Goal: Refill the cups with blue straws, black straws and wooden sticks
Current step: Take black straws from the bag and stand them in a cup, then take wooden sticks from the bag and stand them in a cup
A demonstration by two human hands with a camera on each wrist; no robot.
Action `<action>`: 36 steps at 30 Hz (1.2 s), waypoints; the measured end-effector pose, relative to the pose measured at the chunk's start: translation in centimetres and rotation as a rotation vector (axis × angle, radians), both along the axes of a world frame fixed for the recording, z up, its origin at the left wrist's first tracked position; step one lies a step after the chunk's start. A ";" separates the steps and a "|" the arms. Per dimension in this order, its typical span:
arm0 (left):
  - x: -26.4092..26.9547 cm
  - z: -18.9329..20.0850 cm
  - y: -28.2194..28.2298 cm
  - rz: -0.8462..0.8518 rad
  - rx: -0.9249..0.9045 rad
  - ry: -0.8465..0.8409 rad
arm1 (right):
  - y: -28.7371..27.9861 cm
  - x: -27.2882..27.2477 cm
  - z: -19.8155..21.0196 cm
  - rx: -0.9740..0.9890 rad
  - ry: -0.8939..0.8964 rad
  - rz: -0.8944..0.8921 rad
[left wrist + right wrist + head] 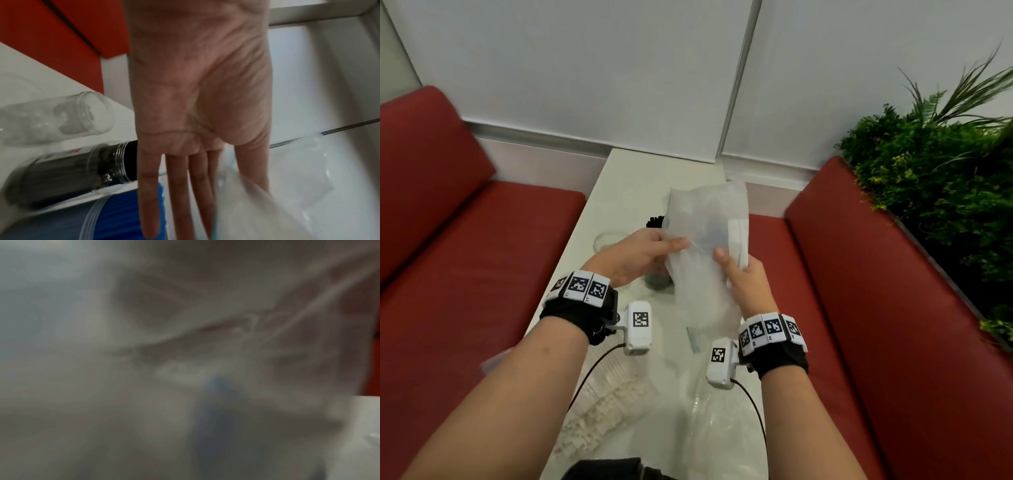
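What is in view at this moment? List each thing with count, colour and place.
plastic bag: one, translucent white, held up over the table by both hands
blue straws: a bundle, blue, by the left fingers in the left wrist view
cup of black straws: one, clear with black contents, on the table under the left hand
empty cup: one, clear, on the table beside the black-straw cup
other plastic bags: clear, count unclear, on the near end of the table
table: one, white, between the benches
benches: two, red, either side of the table
plants: green, far right
left hand: pinches the bag's left edge
right hand: grips the bag's right edge
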State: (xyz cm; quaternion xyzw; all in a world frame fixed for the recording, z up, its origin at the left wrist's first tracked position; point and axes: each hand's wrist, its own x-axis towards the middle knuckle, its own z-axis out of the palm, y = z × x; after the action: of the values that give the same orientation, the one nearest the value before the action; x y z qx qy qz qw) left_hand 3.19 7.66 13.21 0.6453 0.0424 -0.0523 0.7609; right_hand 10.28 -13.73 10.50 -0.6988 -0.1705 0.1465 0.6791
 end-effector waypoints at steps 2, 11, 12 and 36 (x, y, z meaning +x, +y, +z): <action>0.6 -0.8 -0.6 0.047 -0.049 0.011 | -1.9 0.0 -0.8 0.004 -0.016 -0.115; 4.0 -5.2 -9.5 0.026 0.210 0.125 | -9.1 -1.2 -8.9 -0.317 -0.173 -0.625; 4.2 -6.2 -10.3 0.002 0.281 0.161 | -9.9 -1.8 -10.1 -0.352 -0.152 -0.659; 0.5 -22.4 -21.0 -0.304 1.293 -0.113 | -12.8 -5.9 -24.5 -1.364 0.231 0.168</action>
State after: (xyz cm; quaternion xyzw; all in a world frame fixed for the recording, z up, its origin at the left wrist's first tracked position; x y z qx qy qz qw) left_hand 3.72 -13.34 -9.24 0.9723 -0.0661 -0.0889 0.2058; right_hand 4.42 -26.56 -13.99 -0.9337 -0.0206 0.3462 0.0885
